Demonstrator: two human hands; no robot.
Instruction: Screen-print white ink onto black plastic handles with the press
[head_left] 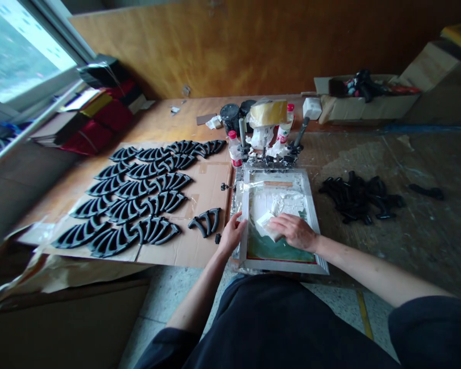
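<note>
in the head view, the bottle (284, 132) at the back carries a red and white label whose lettering is too small to read; another red-capped bottle (235, 151) stands left of it, its print equally unreadable.

between them, a yellow roll (268, 113) sits above crumpled white material, with a dark tub (229, 118) just to its left. a clamp assembly (280, 160) with upright rods stands at the far edge of the flat frame (280, 266), partly blocking the bottles. farther right are a white block (312, 108) and an open carton (363, 110) with mixed things in it. on the left, black curved parts (134, 201) lie in overlapping rows on a cardboard sheet (159, 252), with a small group (205, 221) apart from them, nearer the frame. a loose pile of black parts (355, 197) lies right of the frame, and one piece (426, 191) lies beyond it.

the frame lies in front of the person, white paste (288, 200) spread over its green sheet (269, 248). the right hand (295, 231) reaches in from the right, palm down, fingers closed on a white wad (266, 225) over the sheet. the left hand (231, 234) rests against the frame's left rail, fingers bent; whether it grips the rail i cannot tell.
</note>
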